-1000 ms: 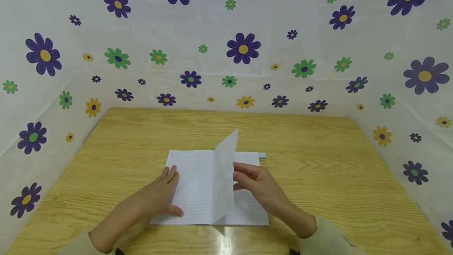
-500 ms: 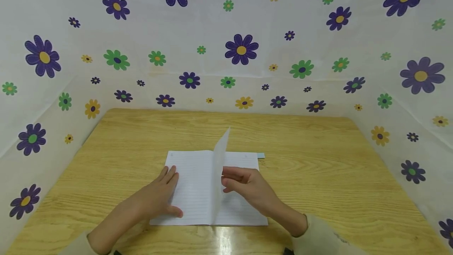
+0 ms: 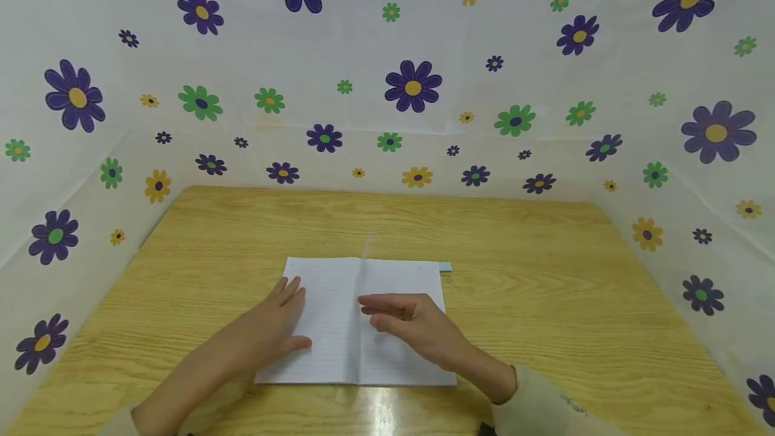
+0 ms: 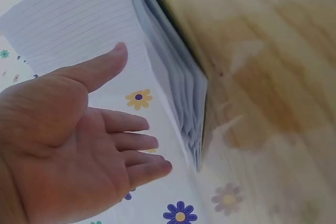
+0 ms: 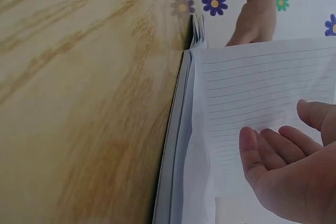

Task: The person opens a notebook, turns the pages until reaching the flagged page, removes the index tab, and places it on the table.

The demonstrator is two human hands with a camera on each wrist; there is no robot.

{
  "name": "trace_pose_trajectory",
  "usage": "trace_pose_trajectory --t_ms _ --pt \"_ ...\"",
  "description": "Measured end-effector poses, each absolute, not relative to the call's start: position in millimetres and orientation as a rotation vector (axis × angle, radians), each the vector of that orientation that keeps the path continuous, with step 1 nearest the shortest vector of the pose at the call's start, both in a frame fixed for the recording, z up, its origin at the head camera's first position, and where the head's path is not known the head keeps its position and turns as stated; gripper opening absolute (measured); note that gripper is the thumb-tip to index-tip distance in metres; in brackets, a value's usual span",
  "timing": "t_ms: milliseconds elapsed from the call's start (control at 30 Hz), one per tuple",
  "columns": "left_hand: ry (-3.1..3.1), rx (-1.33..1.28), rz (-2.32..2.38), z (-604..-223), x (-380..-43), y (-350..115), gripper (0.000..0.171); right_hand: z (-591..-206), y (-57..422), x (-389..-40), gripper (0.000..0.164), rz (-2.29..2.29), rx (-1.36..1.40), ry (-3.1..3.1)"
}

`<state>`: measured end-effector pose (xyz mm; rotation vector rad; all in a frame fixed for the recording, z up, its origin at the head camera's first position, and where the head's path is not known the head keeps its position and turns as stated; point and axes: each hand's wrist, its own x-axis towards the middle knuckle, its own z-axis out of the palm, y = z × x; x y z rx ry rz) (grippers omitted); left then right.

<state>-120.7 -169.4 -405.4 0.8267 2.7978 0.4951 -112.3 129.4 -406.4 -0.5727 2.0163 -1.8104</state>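
A lined notebook [image 3: 323, 328] lies open on the wooden table, and one page [image 3: 366, 246] stands nearly edge-on at the spine. My right hand [image 3: 412, 323] is over the right page, its fairly straight fingers at the standing page; whether they press it I cannot tell. In the right wrist view the same page [image 5: 262, 87] rises behind the hand [image 5: 294, 174]. My left hand [image 3: 272, 325] is spread at the left page's outer edge. The left wrist view shows this hand [image 4: 79, 145] with its thumb apart, fingers straight and nothing held.
A pale blue tab [image 3: 445, 266] sticks out at the notebook's upper right. The wooden table [image 3: 545, 288] extends on all sides of the notebook. White cloth [image 3: 339, 39] with printed flowers encloses the table at the back and both sides.
The raised page has swung left from a slant over the right side to nearly upright. My right hand has moved left with it. My left hand has shifted slightly away from me.
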Motion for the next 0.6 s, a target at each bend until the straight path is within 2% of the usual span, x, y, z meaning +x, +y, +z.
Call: trace_pose_trajectory --t_ms 600 --pt "3.012 0.876 0.690 -380 -120 -175 0.055 -413 122 -112 0.037 -1.716 -0.591 2.073"
